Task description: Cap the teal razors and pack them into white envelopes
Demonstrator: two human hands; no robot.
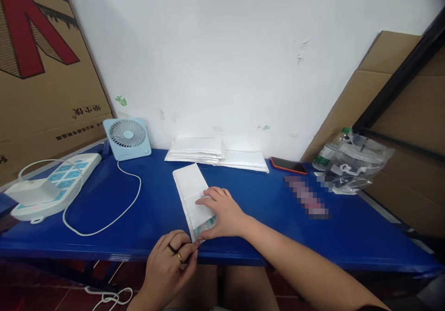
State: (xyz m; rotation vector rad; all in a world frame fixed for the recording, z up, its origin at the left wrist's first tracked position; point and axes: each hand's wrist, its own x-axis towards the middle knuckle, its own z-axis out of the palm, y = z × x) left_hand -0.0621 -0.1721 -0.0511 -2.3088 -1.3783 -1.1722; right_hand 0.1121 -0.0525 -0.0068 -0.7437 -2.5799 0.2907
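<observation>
White envelope (189, 186) under right hand (224, 213), fingers arched and parted, left hand (168, 262) at its near end, fingers curled, grip unclear.

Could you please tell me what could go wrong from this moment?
The near end of the white envelope lies close to the front edge of the blue table, so the bluish item showing there might slip out. Also, the left hand might catch the looped white cable to its left and pull the fan.

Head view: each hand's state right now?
Left hand: curled at the near end of the white envelope; grip unclear.
Right hand: open, spread across the envelope.
</observation>
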